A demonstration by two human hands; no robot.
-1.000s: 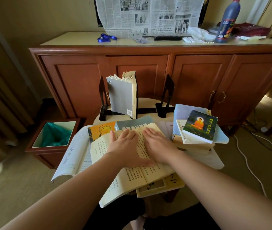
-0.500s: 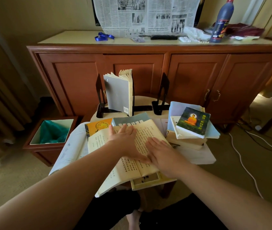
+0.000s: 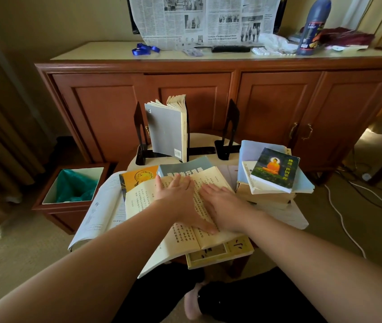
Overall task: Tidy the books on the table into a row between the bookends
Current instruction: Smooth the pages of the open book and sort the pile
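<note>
An open yellowed book (image 3: 143, 206) lies on a pile of books on the small round table (image 3: 204, 138). My left hand (image 3: 180, 197) and my right hand (image 3: 222, 203) press flat on its pages, fingers straight. Behind them a grey book (image 3: 166, 134) stands half open between the left black bookend (image 3: 140, 134) and the right black bookend (image 3: 230, 129). Under the open book lie an orange book (image 3: 138, 178), a grey-blue book (image 3: 185, 166) and a yellow book (image 3: 229, 250). A stack at the right carries a book with an orange seated figure (image 3: 276, 169).
A large open white book (image 3: 96, 210) hangs off the table's left side. A wooden bin with a green liner (image 3: 76, 185) stands on the floor at the left. The wooden sideboard (image 3: 208, 89) stands close behind. White cables (image 3: 343, 220) trail on the carpet at the right.
My right hand has slid up the right page toward the book's middle and now lies beside my left hand. The view has shifted slightly.
</note>
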